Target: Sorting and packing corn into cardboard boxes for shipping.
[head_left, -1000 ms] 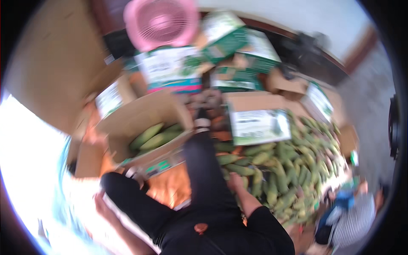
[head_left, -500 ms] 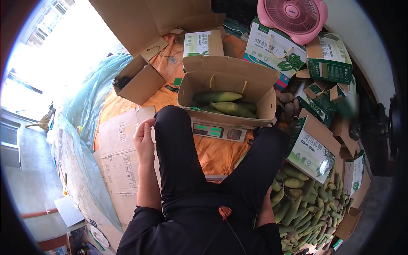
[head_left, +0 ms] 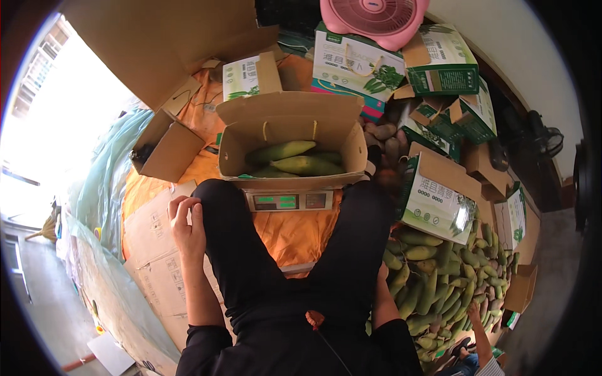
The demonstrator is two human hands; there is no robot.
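My left hand rests at the outer side of my left knee, fingers loosely bent and apart, holding nothing I can see. My right hand is mostly hidden beside my right thigh, near a large pile of green radishes; its fingers do not show. Between my knees an open cardboard box stands on a digital scale with a lit green display. Several long green radishes lie inside the box. Two yellow cord handles hang on its inner back wall.
A printed carton leans at my right. Other cartons and a pink fan stand at the back. An open brown box sits at left on orange sheeting. Another person's hand reaches toward the pile at lower right.
The view has shifted right, so things appear further left. My left hand's fingers have spread a little at the knee. Another person's arm has come into view at lower right.
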